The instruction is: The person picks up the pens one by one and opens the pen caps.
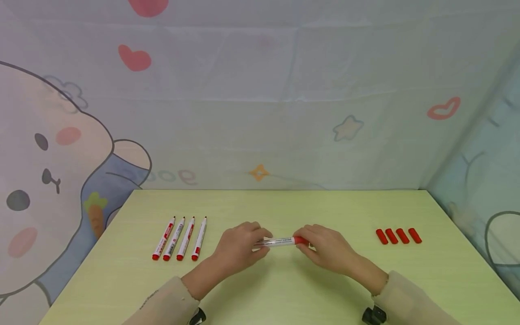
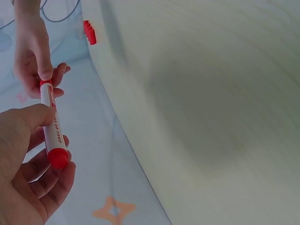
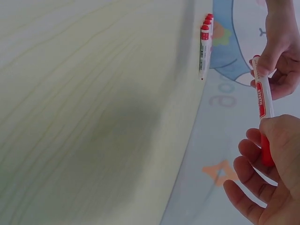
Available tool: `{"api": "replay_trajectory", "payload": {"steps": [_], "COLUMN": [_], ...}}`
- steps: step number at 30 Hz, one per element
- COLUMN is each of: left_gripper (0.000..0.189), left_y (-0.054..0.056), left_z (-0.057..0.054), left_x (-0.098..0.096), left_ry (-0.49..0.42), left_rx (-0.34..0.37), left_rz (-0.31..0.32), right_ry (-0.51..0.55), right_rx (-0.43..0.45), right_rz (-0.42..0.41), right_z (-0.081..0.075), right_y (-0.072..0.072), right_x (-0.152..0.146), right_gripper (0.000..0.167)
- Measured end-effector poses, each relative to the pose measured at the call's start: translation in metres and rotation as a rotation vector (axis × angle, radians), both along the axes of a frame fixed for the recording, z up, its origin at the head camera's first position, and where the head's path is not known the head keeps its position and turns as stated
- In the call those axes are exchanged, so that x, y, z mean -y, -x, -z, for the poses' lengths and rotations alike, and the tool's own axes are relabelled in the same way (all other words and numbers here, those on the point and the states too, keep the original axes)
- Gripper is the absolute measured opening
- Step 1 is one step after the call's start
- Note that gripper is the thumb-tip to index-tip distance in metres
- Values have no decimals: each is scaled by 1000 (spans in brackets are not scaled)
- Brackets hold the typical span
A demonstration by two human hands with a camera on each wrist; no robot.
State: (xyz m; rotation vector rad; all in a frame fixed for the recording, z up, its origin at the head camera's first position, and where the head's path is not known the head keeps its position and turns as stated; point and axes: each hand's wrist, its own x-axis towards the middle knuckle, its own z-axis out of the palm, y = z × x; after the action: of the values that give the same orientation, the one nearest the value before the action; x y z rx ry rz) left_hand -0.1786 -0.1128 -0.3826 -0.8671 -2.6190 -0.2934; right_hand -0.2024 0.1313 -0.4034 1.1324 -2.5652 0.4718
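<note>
Between both hands, above the table, a white marker point(image 1: 280, 242) with red ends lies level. My left hand point(image 1: 243, 246) pinches its barrel near the red tail end, which shows in the left wrist view as a red plug point(image 2: 57, 158). The thumb and fingers of my right hand point(image 1: 327, 248) grip the red cap point(image 3: 267, 152) at the other end. Cap and barrel meet in line.
Several uncapped red markers point(image 1: 185, 239) lie in a slanted row on the left of the table point(image 1: 284, 289), tips pointing away. Several loose red caps point(image 1: 399, 236) lie in a row on the right. A printed cloth point(image 1: 260, 90) hangs behind.
</note>
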Motion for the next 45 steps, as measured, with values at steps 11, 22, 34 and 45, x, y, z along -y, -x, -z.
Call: {"api": "replay_trajectory", "payload": {"steps": [11,22,34,45], "left_gripper": [17,12,9,12], "left_y": [-3,-1,0,-6], "left_z": [6,10,5,-1], "left_x": [6,5,1,3], "left_ry": [-20,-90,-145,-199], "left_rx": [45,-23,46,46], "left_rz": [-1,40,51,86], "right_ry": [-2,2,-7,41], "right_rx": [-21,-51,-49,-70], "right_rz": [10,22,63,69], "right_z": [3,3,-1,1], "right_y": [1,0,1,-3], "right_x": [-3,-5,-5,-8], "right_gripper": [17,15,12,13]}}
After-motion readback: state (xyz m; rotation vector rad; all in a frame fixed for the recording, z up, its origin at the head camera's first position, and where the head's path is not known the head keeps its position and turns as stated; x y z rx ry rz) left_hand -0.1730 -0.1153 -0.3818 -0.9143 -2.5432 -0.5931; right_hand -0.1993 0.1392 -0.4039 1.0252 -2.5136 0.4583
